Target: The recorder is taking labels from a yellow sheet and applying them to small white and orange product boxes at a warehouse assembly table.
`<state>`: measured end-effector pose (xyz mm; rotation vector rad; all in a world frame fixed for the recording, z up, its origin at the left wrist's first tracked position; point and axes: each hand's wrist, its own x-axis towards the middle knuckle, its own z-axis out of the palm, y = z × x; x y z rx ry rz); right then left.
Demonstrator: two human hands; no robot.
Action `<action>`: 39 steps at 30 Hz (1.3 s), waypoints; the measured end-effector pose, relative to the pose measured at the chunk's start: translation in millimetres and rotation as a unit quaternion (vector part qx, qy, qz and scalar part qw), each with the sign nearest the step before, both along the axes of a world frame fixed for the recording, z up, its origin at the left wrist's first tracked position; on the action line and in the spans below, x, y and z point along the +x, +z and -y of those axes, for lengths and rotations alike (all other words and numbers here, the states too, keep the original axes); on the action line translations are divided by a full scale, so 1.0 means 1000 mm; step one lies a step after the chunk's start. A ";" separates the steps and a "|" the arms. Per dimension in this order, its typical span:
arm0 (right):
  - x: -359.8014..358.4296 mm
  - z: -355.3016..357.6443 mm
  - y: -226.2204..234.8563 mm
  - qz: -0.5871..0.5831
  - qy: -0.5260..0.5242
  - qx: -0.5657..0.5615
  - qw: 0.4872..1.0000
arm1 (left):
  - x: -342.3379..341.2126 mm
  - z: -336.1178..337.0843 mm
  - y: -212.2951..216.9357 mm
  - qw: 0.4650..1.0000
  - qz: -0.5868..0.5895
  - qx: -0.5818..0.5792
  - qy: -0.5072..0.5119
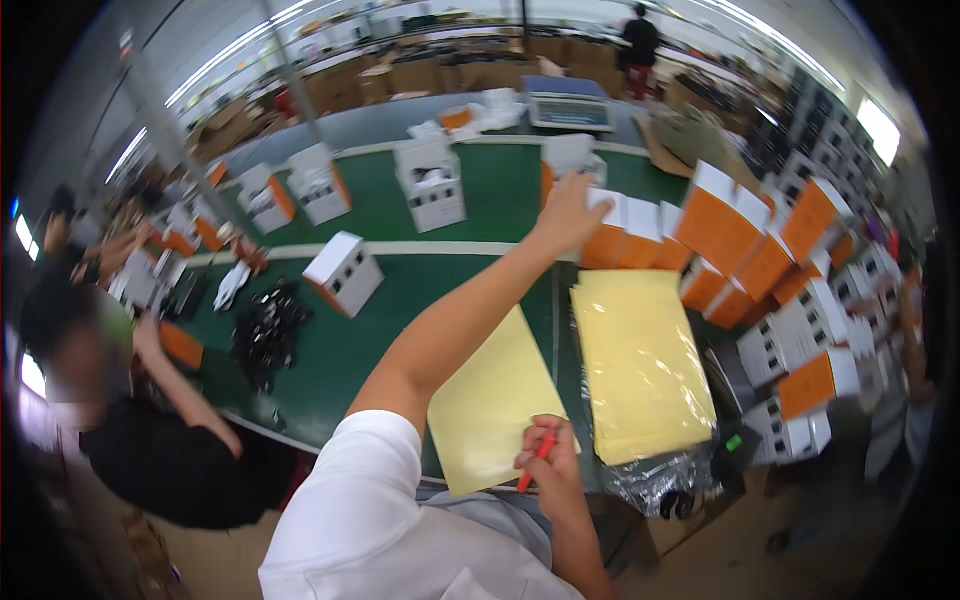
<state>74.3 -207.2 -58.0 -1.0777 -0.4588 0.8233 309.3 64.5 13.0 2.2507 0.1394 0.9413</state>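
- Your left hand (pixel 570 218) extends over the green desk (pixel 430 285) at the front of a white-and-orange box (pixel 570 152) on its far side; the thumb stands apart, but the hand hides its contact, so you cannot tell whether this grip is open or closed on the carton.
- Your right hand (pixel 556 470), low at the near edge, has its grip curled firmly around a red pen (pixel 546 447) held aslant; whether the pen is capped is too small to tell.
- Beneath your 2 arms, a yellow sheet (pixel 485 415) lies flat on the desk, its near right corner partly behind your right hand.
- To the right, a stack of yellow sheets (pixel 645 360) lies with clear plastic (pixel 655 480) bunched at its near end; orange cartons (pixel 640 252) line up just beyond.
- The step in hand appears to be a 1-handed reach for the box, pen at the ready.
- The next move seems to call for a sure left hold on the box, clear of the neighbouring cartons, with the pen tip off the sheet.
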 end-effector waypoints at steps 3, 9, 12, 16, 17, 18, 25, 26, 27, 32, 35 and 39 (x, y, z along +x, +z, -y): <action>0.003 0.007 0.007 -0.034 -0.056 0.001 0.998 | -0.115 -0.012 0.020 0.959 0.100 0.233 0.125; 0.005 0.001 0.015 0.005 0.012 -0.044 0.999 | -0.311 -0.144 0.003 0.827 -0.246 0.214 0.459; -0.001 -0.013 0.026 0.038 0.016 -0.049 0.998 | -0.345 -0.165 -0.003 0.902 -0.284 0.074 0.316; 0.011 -0.013 0.040 0.150 0.024 -0.148 0.977 | -0.369 -0.134 0.007 0.951 -0.190 0.121 0.214; 0.015 -0.010 0.047 0.221 0.018 -0.173 0.960 | -0.375 -0.125 0.011 0.956 -0.187 0.116 0.192; 0.020 -0.006 0.050 0.290 0.014 -0.197 0.937 | -0.380 -0.116 0.016 0.962 -0.184 0.112 0.169; 0.026 0.007 0.054 0.292 -0.048 -0.260 0.919 | -0.368 -0.078 0.008 0.986 -0.156 0.034 0.057; 0.029 0.008 0.052 0.314 -0.037 -0.278 0.907 | -0.360 -0.079 0.003 0.982 -0.159 0.083 0.061; 0.025 0.004 0.051 0.333 -0.051 -0.287 0.897 | -0.353 -0.076 0.000 0.976 -0.161 0.134 0.066; 0.016 -0.021 0.050 0.422 -0.048 -0.300 0.854 | -0.337 -0.008 -0.017 0.963 -0.103 0.192 -0.161; 0.016 -0.043 0.049 0.541 -0.031 -0.317 0.779 | -0.318 0.006 -0.065 0.941 -0.173 0.182 -0.229; 0.017 -0.057 0.041 0.591 -0.014 -0.328 0.737 | -0.319 0.004 -0.087 0.917 -0.257 0.230 -0.201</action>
